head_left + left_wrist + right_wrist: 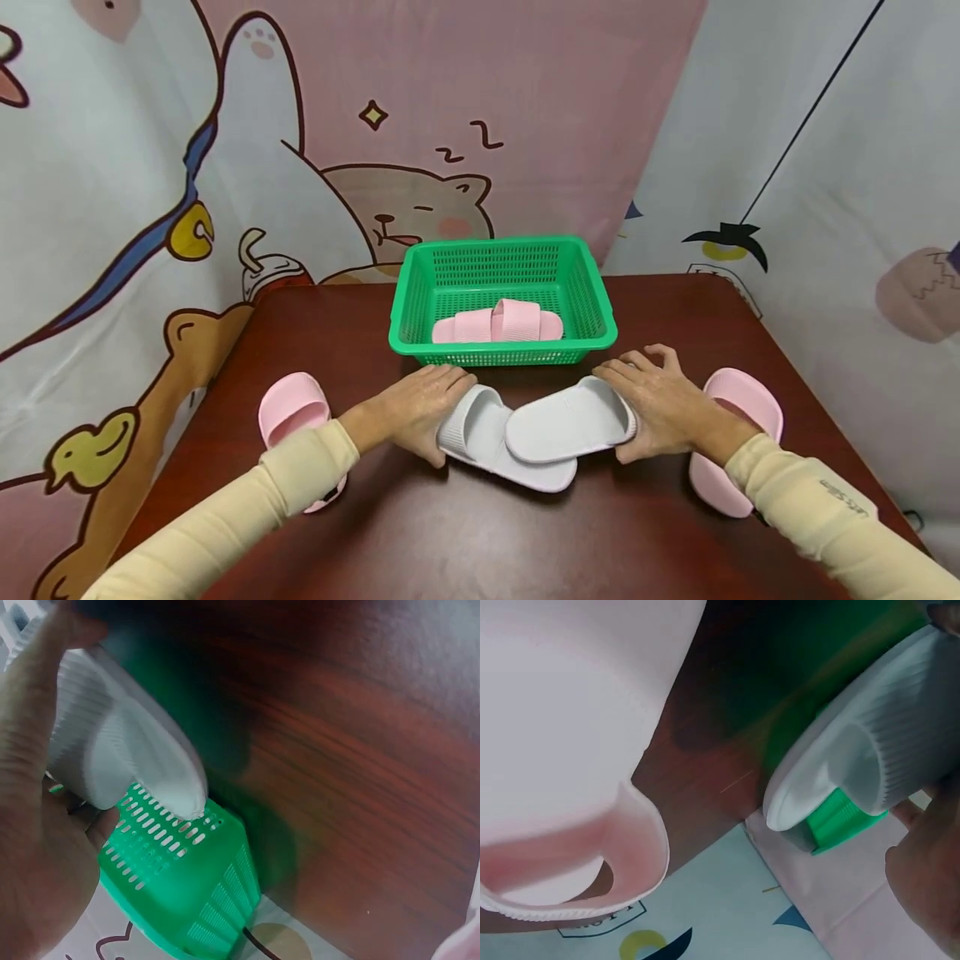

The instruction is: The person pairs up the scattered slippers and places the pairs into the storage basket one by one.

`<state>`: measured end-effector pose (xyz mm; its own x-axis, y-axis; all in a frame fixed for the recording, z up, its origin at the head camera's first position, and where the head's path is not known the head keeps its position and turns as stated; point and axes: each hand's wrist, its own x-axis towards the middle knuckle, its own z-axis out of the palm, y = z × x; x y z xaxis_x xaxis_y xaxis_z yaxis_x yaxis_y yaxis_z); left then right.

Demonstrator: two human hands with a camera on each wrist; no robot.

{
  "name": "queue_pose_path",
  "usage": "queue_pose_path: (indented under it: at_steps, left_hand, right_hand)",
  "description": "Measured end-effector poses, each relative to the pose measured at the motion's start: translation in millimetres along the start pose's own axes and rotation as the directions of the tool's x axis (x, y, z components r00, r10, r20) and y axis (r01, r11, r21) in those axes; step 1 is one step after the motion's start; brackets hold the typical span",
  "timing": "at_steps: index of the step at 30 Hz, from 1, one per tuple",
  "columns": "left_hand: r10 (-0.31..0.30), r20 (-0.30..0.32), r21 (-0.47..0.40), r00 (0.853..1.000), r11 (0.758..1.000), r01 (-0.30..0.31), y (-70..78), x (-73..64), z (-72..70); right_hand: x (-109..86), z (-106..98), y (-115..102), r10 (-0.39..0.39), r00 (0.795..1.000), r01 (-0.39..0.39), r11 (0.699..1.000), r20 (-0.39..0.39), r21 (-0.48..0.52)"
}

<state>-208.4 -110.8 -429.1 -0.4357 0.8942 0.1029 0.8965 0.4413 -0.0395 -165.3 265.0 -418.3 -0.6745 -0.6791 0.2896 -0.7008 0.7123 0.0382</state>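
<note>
I have two white slippers mid-table, just on the near side of the basket point(525, 357), one per hand. Left hand point(423, 410) pinches the strap end of the left white slipper point(487, 435), thumb on the near edge, fingers over the far one; right hand point(660, 408) grips the right white slipper point(566, 423) at its strap end the same way. What I'd say any move turns on: strap ends point outward, heels meet in the middle, right heel lying over the left one. Long axes run mostly side to side, both angled, heels nearer me, so together a shallow V. Each hand is nearest its own slipper, so I see no need to cross arms. Can't tell if the soles touch the table point(510, 550). The basket's front rim is close beyond the fingers, a likely snag going forward; inside, a pink pair point(517, 323) lies toward the front wall, more room behind. Forearms pass over a left pink slipper point(291, 402) and a right pink slipper point(753, 400), so sideways is tight; the widest open room is my side.
</note>
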Motion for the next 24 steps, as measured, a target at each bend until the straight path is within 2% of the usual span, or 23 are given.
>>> queue_pose_path:
  at_steps: [4, 14, 24]
  left_hand:
    - [-0.038, -0.039, -0.005, 0.999, 0.999, 0.038, 6.3, -0.3, 4.1]
    - [-0.132, -0.083, 0.029, 0.988, 0.990, 0.135, 16.5, -1.8, 15.4]
    - [-0.162, -0.115, 0.002, 0.980, 0.987, 0.164, 22.1, 2.8, 15.3]
  right_hand:
    - [2.6, 2.8, -5.5, 0.019, 1.000, -0.020, 1.000, -0.016, -0.023]
    - [10.3, 6.9, -13.2, 0.022, 0.998, -0.025, 0.998, -0.055, -0.049]
    - [14.8, 8.4, -21.0, -0.002, 0.999, 0.000, 0.999, -0.049, -0.047]
